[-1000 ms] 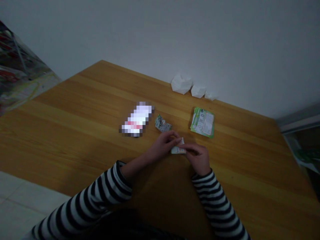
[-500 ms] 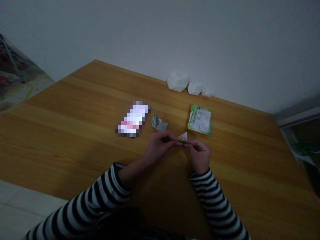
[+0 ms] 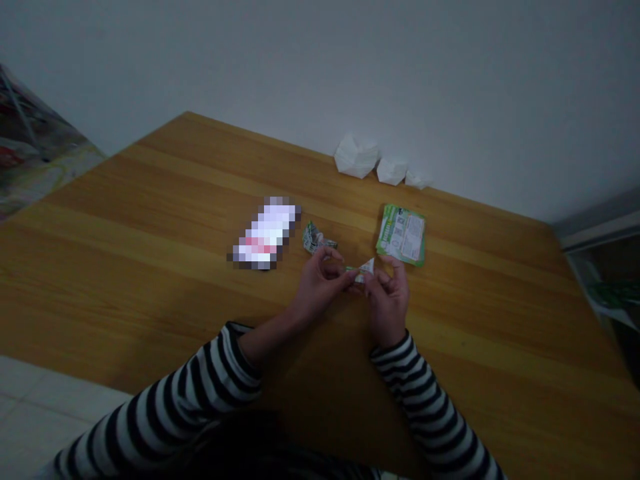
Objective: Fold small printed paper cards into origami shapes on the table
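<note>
Between my hands is a small folded piece of paper (image 3: 367,268), white and green with print on it, one pointed corner sticking up. My left hand (image 3: 323,280) pinches its left end between thumb and fingers. On its right end, my right hand (image 3: 389,297) grips it with the thumb in front and the index finger raised behind. Just beyond my left hand lies a folded, printed dark-green paper shape (image 3: 314,238), partly covered by my fingers. A stack of green and white printed paper sheets (image 3: 401,233) lies beyond my right hand.
A phone (image 3: 265,233) with a bright, blurred-out screen lies left of the hands on the wooden table (image 3: 150,233). Three white folded paper shapes (image 3: 356,157) stand in a row along the wall (image 3: 320,67) at the back edge.
My right hand has shifted slightly left and its fingers have lifted and spread around the paper. More of the folded paper's printed face shows now. The view has tilted a little.
</note>
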Demonstrator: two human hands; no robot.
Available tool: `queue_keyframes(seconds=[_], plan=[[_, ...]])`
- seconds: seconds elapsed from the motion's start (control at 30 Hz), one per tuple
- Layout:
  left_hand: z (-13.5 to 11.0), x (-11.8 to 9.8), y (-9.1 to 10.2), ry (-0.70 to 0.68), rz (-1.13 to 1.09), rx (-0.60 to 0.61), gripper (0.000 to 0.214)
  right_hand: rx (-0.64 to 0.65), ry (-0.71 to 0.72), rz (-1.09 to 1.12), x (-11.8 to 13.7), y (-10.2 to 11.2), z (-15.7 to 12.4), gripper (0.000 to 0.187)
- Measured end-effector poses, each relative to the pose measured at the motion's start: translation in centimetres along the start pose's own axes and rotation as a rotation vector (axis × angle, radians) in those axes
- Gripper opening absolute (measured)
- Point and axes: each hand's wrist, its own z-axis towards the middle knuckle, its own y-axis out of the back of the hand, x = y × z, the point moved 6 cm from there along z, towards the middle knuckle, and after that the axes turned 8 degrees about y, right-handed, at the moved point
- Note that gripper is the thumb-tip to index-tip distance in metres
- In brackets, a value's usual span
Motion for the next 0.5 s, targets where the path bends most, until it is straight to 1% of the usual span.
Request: queue_keyframes(seconds=[0.03, 0.13, 0.17, 0.23, 0.3, 0.37, 0.43, 0.5], plan=[[0.1, 0.1, 0.0, 0.007, -0.001, 0.016, 0.051, -0.004, -0.016, 0.007, -0.1, 0.0, 0.0, 0.037], [0.2, 0.2, 0.3, 0.023, 0.041, 0.045, 0.045, 0.013, -0.013, -0.021, 0.0, 0.3, 0.3, 0.027], [0.3, 0.1, 0.4, 0.019, 0.07, 0.056, 0.043, 0.042, -0.005, -0.041, 0.2, 0.4, 0.5, 0.025], [0.4, -0.5, 0.6, -0.011, 0.13, 0.079, 0.039, 0.124, 0.008, -0.088, 0.4, 0.6, 0.9, 0.028], [0.5, -1.1, 0.6, -0.052, 0.194, 0.099, 0.03, 0.192, 0.002, -0.125, 0.6, 0.8, 1.2, 0.033], [0.5, -1.7, 0.7, -0.1, 0.275, 0.095, 0.02, 0.221, -0.016, -0.181, 0.5, 1.2, 1.5, 0.028], [0.3, -2.3, 0.6, -0.177, 0.368, 0.054, 0.017, 0.205, -0.005, -0.252, 0.6, 1.6, 1.7, 0.022], [0.0, -3.0, 0.6, -0.276, 0.432, 0.0, 0.019, 0.176, 0.051, -0.3, 0.9, 1.8, 1.8, 0.024]])
